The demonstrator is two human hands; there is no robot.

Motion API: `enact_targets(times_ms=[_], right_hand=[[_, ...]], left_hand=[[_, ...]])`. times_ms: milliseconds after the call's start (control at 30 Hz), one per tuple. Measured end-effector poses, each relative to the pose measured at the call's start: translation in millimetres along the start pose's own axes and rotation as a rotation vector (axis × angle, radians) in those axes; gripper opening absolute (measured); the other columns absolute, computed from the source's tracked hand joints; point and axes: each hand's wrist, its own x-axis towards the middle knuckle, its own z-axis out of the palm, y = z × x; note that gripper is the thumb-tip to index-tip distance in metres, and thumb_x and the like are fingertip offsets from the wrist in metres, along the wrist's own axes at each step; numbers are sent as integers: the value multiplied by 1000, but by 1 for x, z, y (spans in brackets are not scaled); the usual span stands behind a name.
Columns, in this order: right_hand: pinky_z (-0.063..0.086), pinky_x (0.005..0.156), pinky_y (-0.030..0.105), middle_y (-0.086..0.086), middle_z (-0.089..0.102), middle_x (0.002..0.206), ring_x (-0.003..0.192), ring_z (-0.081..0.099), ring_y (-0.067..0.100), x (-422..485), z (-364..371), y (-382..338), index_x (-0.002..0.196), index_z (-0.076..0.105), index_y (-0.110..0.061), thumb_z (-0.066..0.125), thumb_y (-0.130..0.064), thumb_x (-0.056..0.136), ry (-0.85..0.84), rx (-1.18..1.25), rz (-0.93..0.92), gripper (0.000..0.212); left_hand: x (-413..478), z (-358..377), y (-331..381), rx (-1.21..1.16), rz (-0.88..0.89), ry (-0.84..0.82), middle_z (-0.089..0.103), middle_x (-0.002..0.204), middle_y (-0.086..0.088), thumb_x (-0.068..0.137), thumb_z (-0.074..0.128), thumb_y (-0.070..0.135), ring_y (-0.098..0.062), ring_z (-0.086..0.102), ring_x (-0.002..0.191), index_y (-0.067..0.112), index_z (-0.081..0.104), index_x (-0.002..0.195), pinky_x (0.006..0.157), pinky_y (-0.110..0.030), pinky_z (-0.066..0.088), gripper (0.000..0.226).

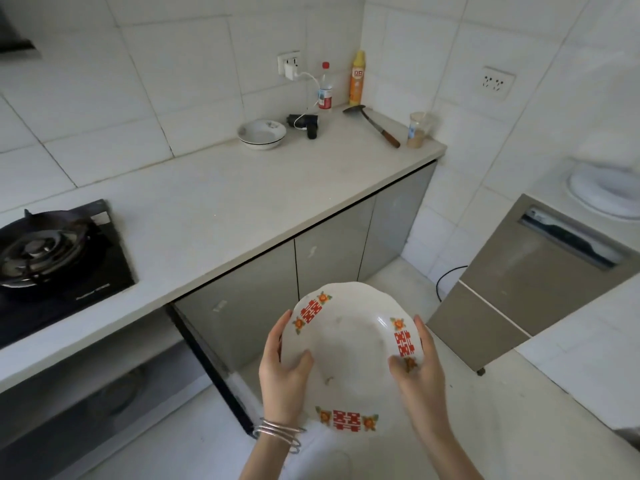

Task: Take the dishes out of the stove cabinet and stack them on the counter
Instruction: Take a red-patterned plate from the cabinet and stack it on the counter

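Plate (pixel 349 355) held in both my hands, out of the cabinet (pixel 104 403).
Left hand (pixel 282 370) and right hand (pixel 417 368) clasp opposite rims; plate is in front of the counter (pixel 214 209), not on it.

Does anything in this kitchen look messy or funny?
A little. The white plate with red and orange patterns, held in the left hand and right hand, has small brownish specks. The dark cabinet door under the black gas stove hangs open. Nothing looks spilled or broken.
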Motion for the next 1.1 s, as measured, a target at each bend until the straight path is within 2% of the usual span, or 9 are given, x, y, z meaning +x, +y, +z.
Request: enact_targets(times_ms=[167, 267, 367, 500, 700, 767, 900, 1000, 1100], right_hand=[[52, 58, 26, -6, 67, 92, 68, 63, 19, 40, -8, -2, 134, 40, -30, 54, 8, 82, -56, 9, 15, 65], [53, 57, 20, -6, 66, 96, 69, 65, 12, 66, -5, -6, 136, 40, -26, 53, 9, 81, -87, -17, 8, 66], [51, 56, 16, -8, 63, 99, 71, 63, 1, 99, 2, -13, 134, 40, -23, 54, 11, 80, -142, -43, -32, 65], [50, 55, 17, -7, 62, 98, 72, 63, 7, 155, 20, -33, 131, 41, -22, 54, 11, 79, -205, -99, -94, 64], [51, 61, 17, -9, 58, 107, 88, 61, 6, 243, 54, -65, 135, 36, -29, 58, 5, 81, -282, -140, -132, 67], [52, 63, 19, -7, 59, 110, 89, 61, 7, 266, 68, -71, 135, 35, -31, 57, 4, 82, -279, -125, -137, 67], [55, 73, 27, -8, 59, 109, 90, 61, 7, 305, 89, -77, 127, 38, -37, 56, 6, 81, -283, -110, -169, 66], [56, 77, 34, -6, 58, 110, 87, 61, 7, 340, 107, -82, 131, 38, -35, 57, 5, 80, -306, -139, -182, 67], [53, 67, 21, -3, 56, 115, 82, 61, 5, 379, 126, -88, 136, 34, -29, 56, 6, 81, -364, -135, -179, 69]], left_hand=[[19, 27, 5, 58, 8, 51, 57, 108, 16, 74, 61, -11, 2, 56, 95, 23, 50, 123, 64, -4, 47, 61], [36, 40, 2, 42, -12, 77, 58, 107, 14, 75, 60, -10, -3, 56, 95, 21, 50, 123, 60, -9, 49, 59], [59, 53, 2, 11, -23, 108, 59, 109, 11, 75, 60, -11, -6, 56, 99, 21, 51, 123, 70, -19, 50, 59], [107, 70, 6, -23, -14, 158, 59, 113, 1, 74, 60, -12, -15, 56, 101, 15, 51, 126, 70, -19, 48, 60], [187, 89, 21, -79, -2, 208, 60, 116, 1, 76, 59, -11, -17, 58, 104, 21, 51, 125, 82, -42, 54, 60], [214, 94, 24, -82, 0, 204, 60, 117, -1, 77, 58, -11, -19, 58, 104, 20, 50, 126, 80, -39, 55, 59], [256, 105, 30, -55, 7, 235, 59, 111, 0, 77, 57, -12, -15, 58, 98, 18, 49, 126, 61, -15, 55, 59], [287, 113, 30, -51, 1, 271, 57, 113, 1, 77, 58, -12, -17, 57, 99, 22, 48, 124, 61, -19, 53, 59], [320, 124, 27, -44, -9, 325, 57, 117, -5, 77, 57, -12, -21, 56, 102, 17, 48, 127, 70, -25, 50, 58]])
